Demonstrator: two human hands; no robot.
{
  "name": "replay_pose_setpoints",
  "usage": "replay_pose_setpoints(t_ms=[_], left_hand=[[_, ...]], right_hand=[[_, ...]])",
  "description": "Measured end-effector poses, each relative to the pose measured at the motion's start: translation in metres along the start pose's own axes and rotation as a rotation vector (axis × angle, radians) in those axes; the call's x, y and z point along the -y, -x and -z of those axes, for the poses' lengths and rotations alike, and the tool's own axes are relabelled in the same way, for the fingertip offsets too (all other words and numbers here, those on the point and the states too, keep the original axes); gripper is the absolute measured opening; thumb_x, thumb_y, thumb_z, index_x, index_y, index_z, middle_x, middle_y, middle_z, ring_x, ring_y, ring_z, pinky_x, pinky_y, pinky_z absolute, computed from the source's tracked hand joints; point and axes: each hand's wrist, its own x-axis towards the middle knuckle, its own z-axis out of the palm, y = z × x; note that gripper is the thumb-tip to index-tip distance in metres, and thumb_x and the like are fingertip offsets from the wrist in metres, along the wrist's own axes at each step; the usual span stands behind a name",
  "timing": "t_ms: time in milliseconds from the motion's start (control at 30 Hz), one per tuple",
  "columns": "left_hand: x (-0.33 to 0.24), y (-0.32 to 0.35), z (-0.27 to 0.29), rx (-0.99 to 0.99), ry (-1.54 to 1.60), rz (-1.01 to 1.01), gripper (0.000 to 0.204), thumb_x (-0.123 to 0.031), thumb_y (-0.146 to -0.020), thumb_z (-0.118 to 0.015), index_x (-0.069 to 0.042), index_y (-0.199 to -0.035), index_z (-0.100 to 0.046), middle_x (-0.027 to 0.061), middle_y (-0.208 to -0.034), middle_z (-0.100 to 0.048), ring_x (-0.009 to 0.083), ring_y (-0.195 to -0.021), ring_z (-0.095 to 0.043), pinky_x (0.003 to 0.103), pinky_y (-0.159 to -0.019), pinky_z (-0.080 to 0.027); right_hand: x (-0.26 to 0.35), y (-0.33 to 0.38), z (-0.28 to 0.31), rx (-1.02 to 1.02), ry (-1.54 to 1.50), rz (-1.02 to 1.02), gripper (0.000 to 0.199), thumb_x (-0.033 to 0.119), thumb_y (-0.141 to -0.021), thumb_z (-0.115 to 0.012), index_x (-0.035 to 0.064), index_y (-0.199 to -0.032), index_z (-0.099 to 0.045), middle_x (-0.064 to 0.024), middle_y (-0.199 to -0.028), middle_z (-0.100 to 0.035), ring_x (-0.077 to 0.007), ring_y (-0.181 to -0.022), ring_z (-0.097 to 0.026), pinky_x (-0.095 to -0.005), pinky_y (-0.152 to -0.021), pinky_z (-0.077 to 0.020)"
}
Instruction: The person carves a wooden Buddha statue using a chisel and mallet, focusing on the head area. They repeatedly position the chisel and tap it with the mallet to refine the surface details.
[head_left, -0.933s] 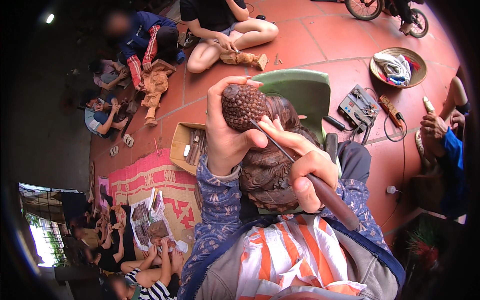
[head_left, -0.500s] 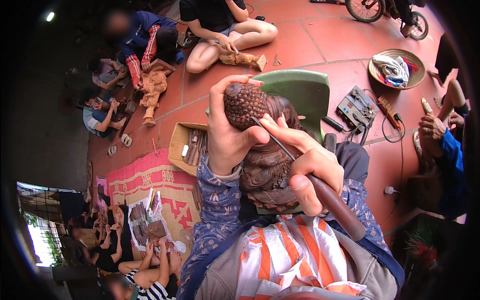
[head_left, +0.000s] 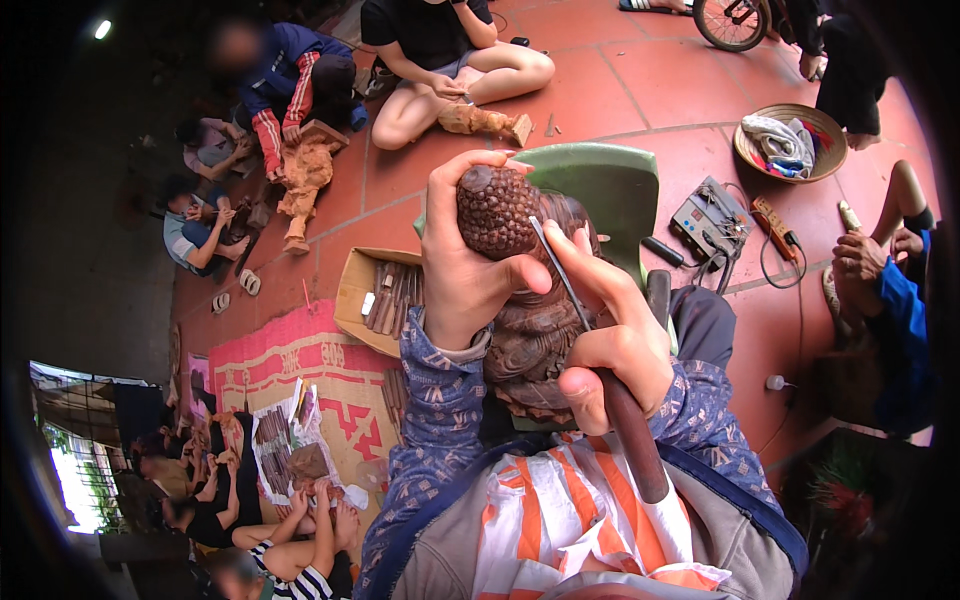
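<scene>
A dark brown wooden statue (head_left: 500,210) with a knobbed, curl-covered head stands before me, its top towards the far side. My left hand (head_left: 455,255) wraps round the left of the head, thumb lying across the front and fingers over the far side. My right hand (head_left: 625,335) grips a wood chisel (head_left: 634,440) with a thin metal blade and a round brown handle. The blade's tip lies at the right edge of the knobbed head; whether it touches the wood I cannot tell. Both hands hide much of the statue's middle.
Behind the statue is a green plastic chair (head_left: 625,170). A cardboard box of chisels (head_left: 352,295) stands left, near a red-patterned mat (head_left: 285,350). To the right are a control box (head_left: 712,218), power strip (head_left: 775,222) and basket (head_left: 745,150). Several people sit around, some with carvings.
The chisel's handle has swung left towards my body, and its tip has shifted slightly right and away from me. The statue's head and my left hand have moved a little right.
</scene>
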Motion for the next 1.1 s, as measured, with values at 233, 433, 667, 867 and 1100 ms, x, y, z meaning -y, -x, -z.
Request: replay_pose_setpoints(t_ms=[233, 433, 667, 867, 1100], left_hand=[[0.003, 0.000, 0.002, 0.011, 0.017, -0.022, 0.100, -0.056, -0.049, -0.083, -0.003, -0.124, -0.044, 0.0100, -0.112, -0.059, 0.0160, -0.098, -0.059, 0.030, -0.088, -0.048], [0.003, 0.001, 0.004, 0.013, 0.016, -0.009, 0.099, -0.056, -0.050, -0.083, -0.004, -0.125, -0.043, 0.0102, -0.114, -0.058, 0.0159, -0.101, -0.058, 0.030, -0.089, -0.047], [0.000, 0.000, 0.001, 0.015, 0.029, -0.003, 0.099, -0.057, -0.052, -0.082, -0.003, -0.125, -0.043, 0.0103, -0.114, -0.058, 0.0164, -0.101, -0.058, 0.031, -0.089, -0.047], [-0.004, 0.001, 0.001, 0.010, 0.019, 0.002, 0.100, -0.061, -0.054, -0.079, -0.002, -0.126, -0.042, 0.0115, -0.114, -0.058, 0.0165, -0.100, -0.058, 0.031, -0.089, -0.047], [-0.005, -0.001, 0.001, 0.041, -0.018, 0.013, 0.102, -0.064, -0.056, -0.077, -0.001, -0.127, -0.040, 0.0117, -0.114, -0.058, 0.0165, -0.099, -0.059, 0.030, -0.088, -0.048]], right_hand=[[-0.006, -0.004, 0.012, 0.074, -0.052, 0.006, 0.023, 0.013, -0.083, -0.062, -0.0022, -0.069, -0.052, -0.0392, -0.124, -0.049, -0.0515, -0.123, -0.047, -0.0596, -0.106, -0.0291], [-0.006, -0.011, 0.018, 0.155, -0.038, 0.009, 0.021, 0.014, -0.084, -0.056, -0.0017, -0.071, -0.050, -0.0431, -0.120, -0.049, -0.0541, -0.120, -0.048, -0.0590, -0.106, -0.0297], [0.005, -0.019, 0.020, 0.172, 0.047, -0.008, 0.025, 0.015, -0.084, -0.056, -0.0020, -0.068, -0.049, -0.0437, -0.115, -0.052, -0.0525, -0.115, -0.053, -0.0588, -0.105, -0.0313], [0.026, -0.029, 0.013, 0.157, 0.173, -0.078, 0.023, 0.012, -0.077, -0.061, -0.0044, -0.065, -0.049, -0.0418, -0.111, -0.055, -0.0480, -0.110, -0.058, -0.0523, -0.105, -0.0337], [0.035, -0.027, 0.000, 0.126, 0.281, -0.088, 0.021, 0.007, -0.078, -0.066, -0.0051, -0.067, -0.052, -0.0393, -0.115, -0.053, -0.0481, -0.114, -0.056, -0.0498, -0.104, -0.0360]])
